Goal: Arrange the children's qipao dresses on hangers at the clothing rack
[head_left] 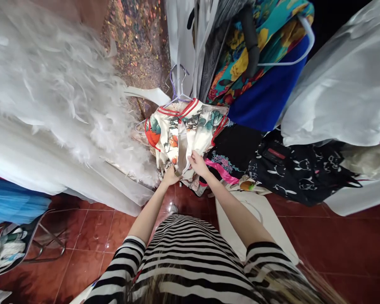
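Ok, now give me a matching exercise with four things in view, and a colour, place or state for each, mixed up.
1. printed top
2. feathers
3. floor
4. right hand

A. dark red and tiled
B. pinching the front edge of a garment
C. white, on the left of the picture
D. edged in red

Pairs: 1-D, 2-C, 3-A, 4-B.

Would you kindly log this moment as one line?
left hand: gripping one front edge | right hand: pinching other front edge | red-trimmed printed top: hanging, front parted | alongside: white feathered garment
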The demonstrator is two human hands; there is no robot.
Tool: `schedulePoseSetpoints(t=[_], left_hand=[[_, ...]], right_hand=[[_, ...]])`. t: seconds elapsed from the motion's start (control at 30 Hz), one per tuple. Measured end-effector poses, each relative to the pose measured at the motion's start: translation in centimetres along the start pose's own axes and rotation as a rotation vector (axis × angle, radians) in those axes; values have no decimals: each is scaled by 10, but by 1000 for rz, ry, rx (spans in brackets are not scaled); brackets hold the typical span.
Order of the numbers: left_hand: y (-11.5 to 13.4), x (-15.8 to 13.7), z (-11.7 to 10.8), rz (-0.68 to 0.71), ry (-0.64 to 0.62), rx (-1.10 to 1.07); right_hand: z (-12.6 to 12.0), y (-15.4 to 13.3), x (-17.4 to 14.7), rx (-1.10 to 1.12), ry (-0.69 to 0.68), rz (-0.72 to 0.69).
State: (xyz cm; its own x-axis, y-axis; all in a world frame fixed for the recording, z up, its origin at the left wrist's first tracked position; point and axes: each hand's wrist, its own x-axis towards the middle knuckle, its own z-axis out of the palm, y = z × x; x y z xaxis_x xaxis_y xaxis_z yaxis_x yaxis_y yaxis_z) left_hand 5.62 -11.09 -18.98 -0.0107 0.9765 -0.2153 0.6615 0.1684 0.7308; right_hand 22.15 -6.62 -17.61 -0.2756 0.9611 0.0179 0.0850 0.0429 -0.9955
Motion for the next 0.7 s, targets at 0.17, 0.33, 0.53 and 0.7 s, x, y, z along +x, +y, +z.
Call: schedulePoseSetpoints(t=[0.17, 0.33, 0.53, 0.7], left_hand=[[8, -5, 16, -13, 63, 50], [13, -12, 28, -35, 182, 64], [17, -6, 37, -228, 355, -217], [21, -24, 44, -208, 255, -398]], right_hand=[[-7, -15, -18, 96, -30, -35], [-16, -18, -29, 123, -25, -16], [-20, -15, -41, 144, -44, 20], [-25, -12, -50, 115, -82, -27]])
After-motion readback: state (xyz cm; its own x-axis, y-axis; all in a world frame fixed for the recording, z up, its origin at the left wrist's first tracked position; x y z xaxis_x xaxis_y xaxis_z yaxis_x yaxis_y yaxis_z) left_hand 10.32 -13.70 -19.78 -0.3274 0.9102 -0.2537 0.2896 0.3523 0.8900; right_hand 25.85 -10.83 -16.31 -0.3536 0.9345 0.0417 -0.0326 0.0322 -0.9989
